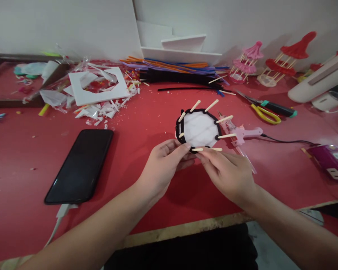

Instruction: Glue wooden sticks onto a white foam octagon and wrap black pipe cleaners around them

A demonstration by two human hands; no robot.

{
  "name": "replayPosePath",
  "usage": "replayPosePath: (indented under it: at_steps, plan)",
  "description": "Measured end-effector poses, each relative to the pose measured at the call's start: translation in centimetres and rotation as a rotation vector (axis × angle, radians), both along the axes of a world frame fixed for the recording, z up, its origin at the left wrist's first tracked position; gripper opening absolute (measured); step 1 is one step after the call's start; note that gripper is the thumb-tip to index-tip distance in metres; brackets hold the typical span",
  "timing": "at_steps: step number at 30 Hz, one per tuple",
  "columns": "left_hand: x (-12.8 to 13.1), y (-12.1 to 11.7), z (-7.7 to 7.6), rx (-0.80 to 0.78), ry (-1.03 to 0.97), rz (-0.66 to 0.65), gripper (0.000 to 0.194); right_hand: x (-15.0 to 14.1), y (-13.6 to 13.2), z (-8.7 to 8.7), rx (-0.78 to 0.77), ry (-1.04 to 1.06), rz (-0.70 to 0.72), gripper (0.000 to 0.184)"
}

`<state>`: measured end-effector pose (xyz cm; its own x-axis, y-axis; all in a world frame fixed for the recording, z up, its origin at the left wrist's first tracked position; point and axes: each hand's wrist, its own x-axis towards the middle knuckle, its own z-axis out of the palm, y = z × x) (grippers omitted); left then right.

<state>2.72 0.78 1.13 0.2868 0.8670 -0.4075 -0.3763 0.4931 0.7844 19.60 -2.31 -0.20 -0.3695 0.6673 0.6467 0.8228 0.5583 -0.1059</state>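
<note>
Above the red table I hold a white foam disc [201, 129] with several pale wooden sticks [211, 105] standing around its rim. A black pipe cleaner [219, 129] winds about the edge between the sticks. My left hand [165, 161] grips the disc's near left edge, thumb on top and fingers underneath. My right hand [228, 172] is closed at the near edge, its fingertips pinching the black pipe cleaner beside two of the sticks; the exact pinch point is partly hidden. Just right of the disc lies a pink glue gun [246, 135] with a cord.
A black phone [80, 165] on a cable lies left. Foam scraps [107, 112], a cut foam sheet [87, 95] and bundled pipe cleaners [180, 69] lie behind. Yellow-handled pliers [266, 114], a cutter [280, 108], two small tiered models [246, 62] and a purple power socket [331, 161] are right.
</note>
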Motion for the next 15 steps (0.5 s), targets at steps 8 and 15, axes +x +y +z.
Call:
replayPosePath:
  at_steps: [8, 15]
  plan:
    - [0.11, -0.17, -0.16, 0.025, -0.036, -0.019, 0.019, -0.23, -0.27, 0.13, 0.005, 0.037, -0.021, 0.014]
    - [0.22, -0.32, -0.42, 0.048, -0.051, -0.023, 0.019, -0.37, -0.36, 0.21, -0.009, 0.023, -0.019, 0.012]
